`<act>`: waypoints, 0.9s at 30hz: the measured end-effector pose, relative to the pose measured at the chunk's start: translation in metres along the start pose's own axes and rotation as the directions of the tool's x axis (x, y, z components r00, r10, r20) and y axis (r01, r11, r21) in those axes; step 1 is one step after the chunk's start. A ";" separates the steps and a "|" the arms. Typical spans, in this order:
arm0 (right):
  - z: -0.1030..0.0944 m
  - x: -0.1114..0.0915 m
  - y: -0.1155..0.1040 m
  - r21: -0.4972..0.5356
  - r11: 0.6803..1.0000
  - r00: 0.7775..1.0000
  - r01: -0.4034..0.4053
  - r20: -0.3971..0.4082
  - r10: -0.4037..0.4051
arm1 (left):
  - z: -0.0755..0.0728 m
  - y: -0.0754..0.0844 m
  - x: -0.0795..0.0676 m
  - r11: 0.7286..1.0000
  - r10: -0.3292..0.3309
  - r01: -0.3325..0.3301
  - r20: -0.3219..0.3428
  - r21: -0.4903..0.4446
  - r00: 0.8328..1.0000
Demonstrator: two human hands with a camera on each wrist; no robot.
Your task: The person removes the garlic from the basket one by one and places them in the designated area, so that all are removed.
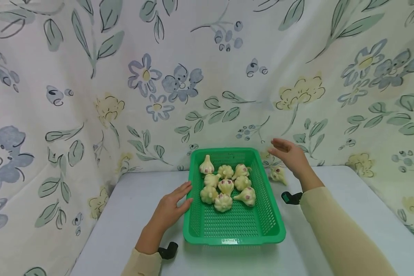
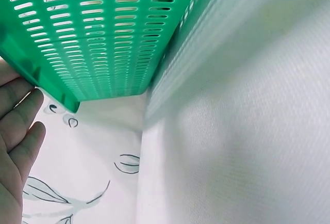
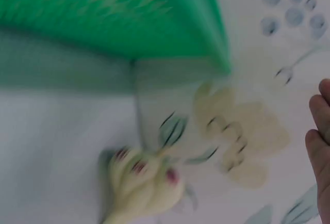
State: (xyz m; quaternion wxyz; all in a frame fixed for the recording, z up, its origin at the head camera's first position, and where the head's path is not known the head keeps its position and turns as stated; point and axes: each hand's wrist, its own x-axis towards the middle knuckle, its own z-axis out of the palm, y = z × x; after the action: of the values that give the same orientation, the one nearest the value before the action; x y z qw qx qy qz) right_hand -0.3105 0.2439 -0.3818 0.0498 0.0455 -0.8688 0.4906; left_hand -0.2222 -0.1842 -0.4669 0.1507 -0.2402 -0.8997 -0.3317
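Note:
A green plastic basket (image 1: 234,240) with slotted walls stands on the white table and holds several garlic bulbs (image 1: 226,186), grouped toward its far half. My left hand (image 1: 170,207) is at the basket's left rim, fingers straight; in the left wrist view its fingertips (image 2: 33,97) lie against or very near that rim. Raised beyond the basket's right side, my right hand (image 1: 289,157) holds nothing, its fingers extended. Below it, one garlic bulb (image 1: 278,174) lies on the table outside the basket, also seen in the right wrist view as a blurred bulb (image 3: 147,182).
A white cloth with printed flowers (image 1: 183,84) hangs right behind the basket and along the left side. The white table surface (image 1: 138,214) extends left and right of the basket. Each wrist wears a small black camera (image 1: 291,197).

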 end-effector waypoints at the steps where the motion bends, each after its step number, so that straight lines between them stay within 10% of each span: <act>1: 0.001 0.000 -0.008 0.015 1.000 1.000 0.016 -0.008 -0.016 | 0.000 0.000 0.000 1.000 0.002 -0.002 -0.001 -0.002 1.000; 13: 0.046 -0.003 -0.068 0.223 0.965 0.989 0.139 0.017 -0.147 | -0.001 0.002 -0.001 1.000 -0.017 0.018 0.008 -0.015 1.000; 27: 0.108 -0.003 -0.073 0.258 0.960 0.969 0.112 0.187 -0.164 | 0.001 0.002 0.000 0.999 -0.035 0.035 0.013 -0.015 0.999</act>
State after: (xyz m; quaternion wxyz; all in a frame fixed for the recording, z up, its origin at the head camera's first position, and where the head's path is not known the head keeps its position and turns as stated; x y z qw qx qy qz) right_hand -0.3029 0.1143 -0.3756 -0.0126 0.1629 -0.7966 0.5821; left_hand -0.2210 -0.1826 -0.4668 0.1371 -0.2279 -0.9022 -0.3397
